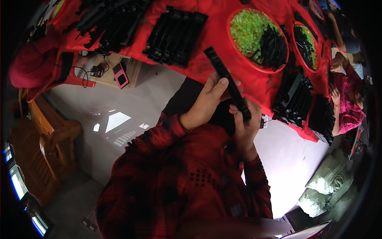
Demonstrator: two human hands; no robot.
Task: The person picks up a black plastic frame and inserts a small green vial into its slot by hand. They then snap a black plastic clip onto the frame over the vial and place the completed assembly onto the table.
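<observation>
A long, narrow black plastic strip slants across in front of me, its far end up to the left and its near end down to the right. My left hand grips it around the middle, thumb on top. Close to the near end, my right hand has its thumb and fingers closed on the same strip. Just beyond, on the red-covered table, lies a row of similar black strips. A round red tray holds small yellow-green clear pieces and thin black pieces.
A second red tray with similar pieces sits farther right. More black strips line the right table edge, and others pile up at the left. Co-workers sit at both sides. White sacks stand right; a wooden bench is left.
</observation>
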